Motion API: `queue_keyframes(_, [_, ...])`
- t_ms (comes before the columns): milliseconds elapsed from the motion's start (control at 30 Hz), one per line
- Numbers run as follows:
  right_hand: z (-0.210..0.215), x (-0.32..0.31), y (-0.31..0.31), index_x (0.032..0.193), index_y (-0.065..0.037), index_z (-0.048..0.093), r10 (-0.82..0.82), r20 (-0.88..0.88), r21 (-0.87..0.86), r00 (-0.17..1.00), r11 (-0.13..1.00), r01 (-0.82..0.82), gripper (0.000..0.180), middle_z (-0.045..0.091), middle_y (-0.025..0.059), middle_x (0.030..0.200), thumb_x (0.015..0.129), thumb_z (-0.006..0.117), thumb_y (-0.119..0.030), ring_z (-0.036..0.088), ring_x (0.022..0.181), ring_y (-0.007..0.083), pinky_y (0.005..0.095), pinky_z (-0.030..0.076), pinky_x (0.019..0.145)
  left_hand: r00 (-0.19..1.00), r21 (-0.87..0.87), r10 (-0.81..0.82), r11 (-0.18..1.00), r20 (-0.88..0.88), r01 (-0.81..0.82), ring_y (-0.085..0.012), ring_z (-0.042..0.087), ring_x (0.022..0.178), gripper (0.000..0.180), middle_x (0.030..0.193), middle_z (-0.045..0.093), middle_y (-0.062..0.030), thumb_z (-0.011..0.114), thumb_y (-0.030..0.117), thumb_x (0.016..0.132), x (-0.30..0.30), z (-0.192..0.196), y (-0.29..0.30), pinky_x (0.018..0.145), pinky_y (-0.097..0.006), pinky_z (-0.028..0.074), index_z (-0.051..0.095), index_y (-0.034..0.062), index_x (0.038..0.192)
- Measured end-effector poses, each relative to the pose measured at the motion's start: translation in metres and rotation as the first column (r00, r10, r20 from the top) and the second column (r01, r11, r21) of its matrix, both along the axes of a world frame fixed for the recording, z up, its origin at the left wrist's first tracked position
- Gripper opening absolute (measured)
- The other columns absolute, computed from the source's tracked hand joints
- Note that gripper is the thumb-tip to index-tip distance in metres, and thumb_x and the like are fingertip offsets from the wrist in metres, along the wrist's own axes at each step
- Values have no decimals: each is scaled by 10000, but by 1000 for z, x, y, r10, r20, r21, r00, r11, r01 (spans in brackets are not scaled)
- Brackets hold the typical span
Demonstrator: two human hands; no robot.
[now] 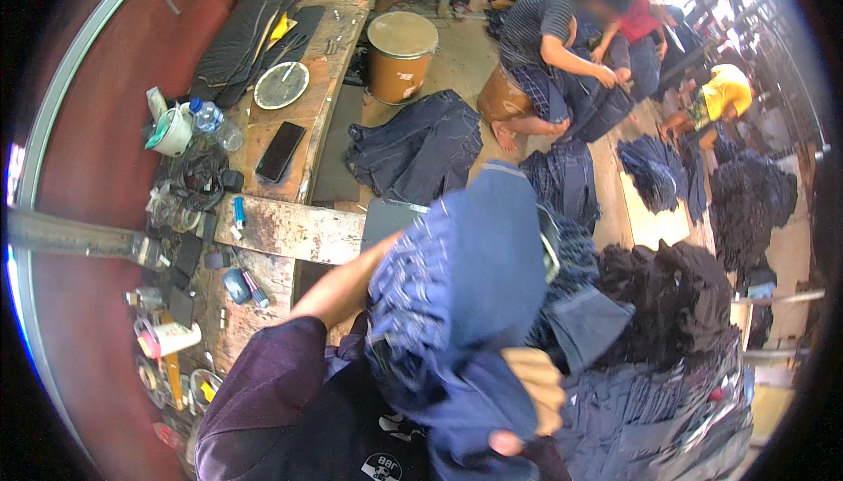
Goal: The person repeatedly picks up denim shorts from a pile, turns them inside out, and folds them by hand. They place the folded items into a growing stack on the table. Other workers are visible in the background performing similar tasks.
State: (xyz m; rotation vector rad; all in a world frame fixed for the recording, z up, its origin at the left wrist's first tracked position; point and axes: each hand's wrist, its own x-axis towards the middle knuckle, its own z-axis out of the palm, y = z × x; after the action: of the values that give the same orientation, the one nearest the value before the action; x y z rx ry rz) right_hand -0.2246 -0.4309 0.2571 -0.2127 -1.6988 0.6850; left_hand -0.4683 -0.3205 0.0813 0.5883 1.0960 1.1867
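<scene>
A thick bundle of dark blue denim pieces (pixel 496 262) is held up in front of my chest, with pale stitched edges fanned along its left side. My right hand (pixel 533 389) grips its lower right part, fingers curled over the cloth and the thumb showing below. My left forearm (pixel 347 283) reaches in behind the bundle; the cloth hides my left hand and its fingers. Just right of the bundle, more denim pieces (pixel 587 327) hang loosely, one with a squared flap.
Left stands a wooden workbench (pixel 338 86) with a phone (pixel 281 153), a water bottle (pixel 215 123) and a round white lid (pixel 282 86). Behind are a brown drum (pixel 401 60) and a denim heap (pixel 417 147). Dark garment piles (pixel 667 305) fill the right. A seated person (pixel 553 51) handles denim.
</scene>
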Motion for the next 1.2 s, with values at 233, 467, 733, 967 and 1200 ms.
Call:
queue_keyframes(233, [-11,-67,-25,720,-48,594,300,287,-173,910,950,-259,271,570,102,667,738,857,-110,566,549,282,381,428,519,967,-162,-185,963,176,214,-261,697,1107,910,1227,762,-119,318,800,1042,-123,-35,20,1021,-419,504,740,13,1219])
queue_keyframes(467, [-38,-42,-44,890,43,670,308,534,-600,788,794,96,204,602,127,745,959,767,-123,587,615,292,380,485,605,863,33,-277,947,-423,321,-265,677,1228,927,1328,737,-135,376,812,1032,-163,38,10,1080,-450,496,736,-7,1276])
queue_keyframes(733, [11,39,15,1313,-13,723,525,426,-739,737,672,-52,526,705,157,1252,896,861,-302,736,943,259,400,580,851,251,369,330,920,-910,130,-457,342,1563,730,1657,397,-270,827,482,889,-57,105,-151,1267,-614,274,628,53,1445])
queue_keyframes(967, [-65,30,63,1623,6,326,201,823,-420,531,844,333,1106,438,308,1592,784,944,-365,404,1496,461,509,371,1230,991,602,-116,797,61,56,-377,748,1103,284,1063,757,-248,646,183,1034,-42,160,-238,1118,-529,500,672,-16,1236])
queue_keyframes(1200, [-53,57,91,1305,-25,604,171,761,-395,626,887,238,676,634,216,1252,786,948,-289,630,1188,374,466,495,1045,111,30,30,1000,-993,1,-370,658,1168,565,1209,687,-127,828,405,917,-5,136,-246,1049,-467,504,615,38,1290])
